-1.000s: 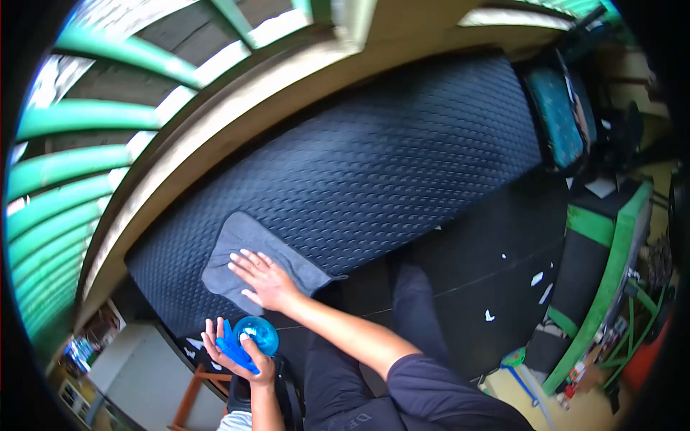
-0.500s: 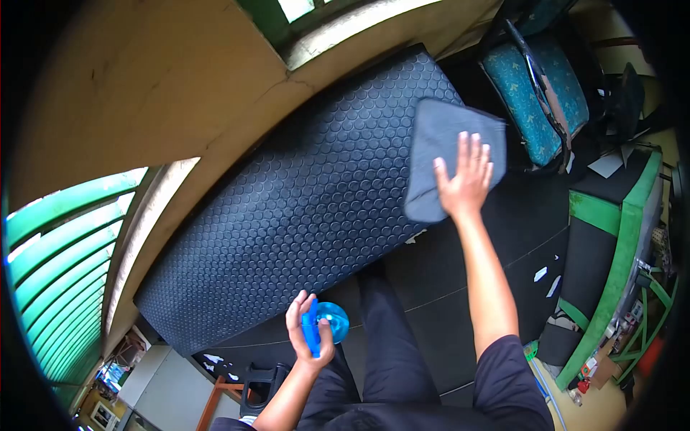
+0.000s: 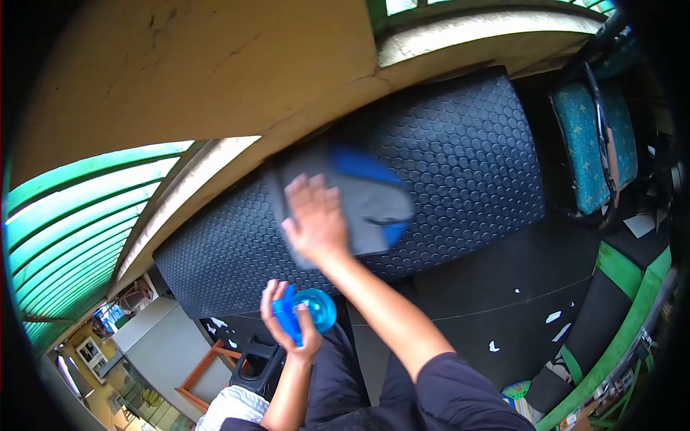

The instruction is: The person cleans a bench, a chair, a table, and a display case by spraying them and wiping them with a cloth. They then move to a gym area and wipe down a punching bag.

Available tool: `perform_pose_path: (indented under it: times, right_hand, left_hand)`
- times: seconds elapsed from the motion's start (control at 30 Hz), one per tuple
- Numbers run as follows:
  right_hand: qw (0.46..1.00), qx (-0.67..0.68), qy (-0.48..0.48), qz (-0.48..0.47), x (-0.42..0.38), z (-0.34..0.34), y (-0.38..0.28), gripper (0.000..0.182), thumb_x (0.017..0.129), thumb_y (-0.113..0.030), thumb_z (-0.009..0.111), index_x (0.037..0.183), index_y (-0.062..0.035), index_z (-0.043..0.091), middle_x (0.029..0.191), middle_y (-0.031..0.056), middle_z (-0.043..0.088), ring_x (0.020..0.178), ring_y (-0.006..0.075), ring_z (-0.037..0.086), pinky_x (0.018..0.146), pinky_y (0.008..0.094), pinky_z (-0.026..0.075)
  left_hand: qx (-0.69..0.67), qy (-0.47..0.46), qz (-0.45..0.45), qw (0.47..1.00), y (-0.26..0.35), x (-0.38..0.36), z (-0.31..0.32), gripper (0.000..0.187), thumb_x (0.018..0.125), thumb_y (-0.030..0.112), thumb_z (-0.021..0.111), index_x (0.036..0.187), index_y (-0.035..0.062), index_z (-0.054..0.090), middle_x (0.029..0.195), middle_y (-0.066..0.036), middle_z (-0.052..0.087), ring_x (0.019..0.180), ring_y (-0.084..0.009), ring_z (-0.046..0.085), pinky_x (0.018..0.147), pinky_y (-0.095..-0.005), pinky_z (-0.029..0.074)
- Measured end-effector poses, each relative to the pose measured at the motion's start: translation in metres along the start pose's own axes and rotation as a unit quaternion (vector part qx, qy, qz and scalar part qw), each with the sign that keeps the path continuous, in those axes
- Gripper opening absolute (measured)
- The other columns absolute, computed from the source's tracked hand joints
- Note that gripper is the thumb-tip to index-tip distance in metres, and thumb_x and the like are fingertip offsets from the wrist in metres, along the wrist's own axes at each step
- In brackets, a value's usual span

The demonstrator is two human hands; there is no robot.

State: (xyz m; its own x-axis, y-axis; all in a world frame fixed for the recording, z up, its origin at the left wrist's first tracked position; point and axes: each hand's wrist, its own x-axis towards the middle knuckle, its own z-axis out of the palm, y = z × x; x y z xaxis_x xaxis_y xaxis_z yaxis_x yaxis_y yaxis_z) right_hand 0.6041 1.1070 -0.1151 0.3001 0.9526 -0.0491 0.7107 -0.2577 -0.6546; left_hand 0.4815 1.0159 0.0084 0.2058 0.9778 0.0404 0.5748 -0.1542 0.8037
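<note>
My right hand (image 3: 318,219) lies flat with fingers spread on a grey cloth (image 3: 366,205), which shows blue patches along its right part. Cloth and hand are somewhat blurred. Beneath them is a long black padded surface (image 3: 471,154) covered with raised round studs. Close to its near edge, my left hand (image 3: 307,343) is closed around a spray bottle (image 3: 321,310) with a blue trigger head and a clear blue body. The bottle's head points up toward me.
A tan wall (image 3: 215,86) and green slatted windows (image 3: 86,194) run along the far side. At right stand a teal patterned chair (image 3: 578,144) and a green-and-black padded seat (image 3: 622,269). A black stool (image 3: 255,370) and grey cabinet (image 3: 162,345) are at lower left.
My right hand has swept the cloth leftward from the right end to the middle of the studded surface. The camera view has turned left. My left hand still holds the spray bottle.
</note>
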Motion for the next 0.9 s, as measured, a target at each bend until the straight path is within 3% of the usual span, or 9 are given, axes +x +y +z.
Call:
perform_pose_path:
  times: [0.17, 0.27, 0.37, 0.5, 0.63, 0.67, 0.73, 0.8, 0.9]
  right_hand:
    - [0.954, 0.002, -0.146, -0.262, -0.025, 0.090, -0.075, 0.078, 0.090, -0.049, 0.059, 0.154, -0.0107, 0.034, 0.163, 0.0075, 0.025, 0.153, 0.0266, 0.015, 0.125, 0.0439, 0.009]
    - [0.953, 0.060, -0.085, -0.284, 0.008, 0.067, -0.029, 0.081, 0.079, -0.047, 0.070, 0.146, -0.0103, 0.045, 0.156, 0.0080, 0.040, 0.144, 0.0277, 0.036, 0.121, 0.0458, 0.023]
    - [0.979, 0.073, 0.003, -0.188, 0.058, -0.046, 0.051, 0.068, 0.076, -0.041, 0.073, 0.136, -0.0141, 0.057, 0.137, 0.0101, 0.058, 0.124, 0.0306, 0.055, 0.108, 0.0479, 0.039]
    - [0.976, -0.197, 0.066, -0.071, 0.071, -0.169, 0.171, 0.067, 0.082, -0.054, 0.065, 0.134, -0.0127, 0.060, 0.130, 0.0122, 0.063, 0.120, 0.0323, 0.058, 0.104, 0.0480, 0.042]
    - [0.908, -0.372, 0.161, 0.104, 0.055, -0.241, 0.299, 0.074, 0.095, -0.059, 0.050, 0.155, -0.0219, 0.032, 0.155, 0.0154, 0.039, 0.142, 0.0363, 0.039, 0.115, 0.0522, 0.030]
    - [0.947, -0.250, 0.156, 0.130, 0.055, -0.252, 0.317, 0.074, 0.096, -0.061, 0.048, 0.157, -0.0247, 0.028, 0.157, 0.0158, 0.036, 0.143, 0.0370, 0.036, 0.116, 0.0527, 0.029]
    - [0.947, -0.210, 0.126, 0.208, 0.058, -0.255, 0.314, 0.074, 0.096, -0.061, 0.045, 0.157, -0.0230, 0.027, 0.161, 0.0155, 0.029, 0.146, 0.0368, 0.031, 0.117, 0.0523, 0.027]
    - [0.927, -0.275, 0.152, 0.205, 0.059, -0.235, 0.303, 0.074, 0.097, -0.061, 0.044, 0.158, -0.0219, 0.026, 0.162, 0.0149, 0.026, 0.148, 0.0364, 0.027, 0.118, 0.0525, 0.025]
    - [0.902, -0.349, 0.163, 0.198, 0.057, -0.201, 0.270, 0.075, 0.098, -0.060, 0.042, 0.158, -0.0199, 0.025, 0.164, 0.0134, 0.022, 0.150, 0.0358, 0.021, 0.119, 0.0529, 0.020]
  left_hand:
    - [0.074, 0.124, -0.019, 0.989, 0.015, 0.029, -0.049, 0.070, 0.088, 0.004, 0.052, 0.151, -0.0035, 0.022, 0.147, -0.026, 0.041, 0.126, -0.0365, 0.052, 0.109, -0.0470, 0.039]
    - [0.083, 0.125, -0.006, 0.989, 0.017, 0.031, -0.059, 0.067, 0.089, 0.005, 0.054, 0.148, -0.0062, 0.024, 0.146, -0.029, 0.039, 0.124, -0.0410, 0.052, 0.108, -0.0499, 0.041]
    - [0.060, 0.092, -0.021, 0.994, 0.016, 0.024, -0.050, 0.068, 0.090, 0.005, 0.053, 0.150, -0.0045, 0.023, 0.146, -0.028, 0.039, 0.124, -0.0389, 0.053, 0.107, -0.0488, 0.041]
    - [-0.026, 0.013, -0.044, 0.999, 0.005, 0.003, -0.031, 0.071, 0.088, -0.001, 0.052, 0.152, -0.0042, 0.020, 0.149, -0.028, 0.036, 0.124, -0.0375, 0.054, 0.107, -0.0477, 0.041]
    - [-0.073, -0.052, -0.052, 0.995, 0.003, -0.019, -0.025, 0.074, 0.088, -0.004, 0.054, 0.153, -0.0022, 0.018, 0.149, -0.029, 0.035, 0.124, -0.0368, 0.055, 0.107, -0.0464, 0.043]
    - [-0.076, -0.065, -0.057, 0.993, 0.000, -0.024, -0.028, 0.075, 0.088, -0.004, 0.054, 0.153, -0.0024, 0.018, 0.149, -0.029, 0.036, 0.123, -0.0367, 0.056, 0.106, -0.0460, 0.044]
    - [-0.075, -0.083, -0.055, 0.992, -0.011, -0.030, -0.033, 0.073, 0.088, -0.005, 0.054, 0.152, -0.0030, 0.018, 0.149, -0.028, 0.036, 0.123, -0.0357, 0.056, 0.105, -0.0455, 0.045]
    - [-0.089, -0.054, -0.040, 0.994, -0.030, -0.035, -0.036, 0.063, 0.087, -0.005, 0.057, 0.145, -0.0077, 0.032, 0.146, -0.026, 0.040, 0.116, -0.0337, 0.061, 0.100, -0.0404, 0.050]
    - [-0.085, -0.060, -0.040, 0.994, -0.068, -0.041, -0.049, 0.064, 0.086, -0.006, 0.058, 0.145, -0.0068, 0.034, 0.145, -0.025, 0.041, 0.115, -0.0334, 0.062, 0.098, -0.0395, 0.050]
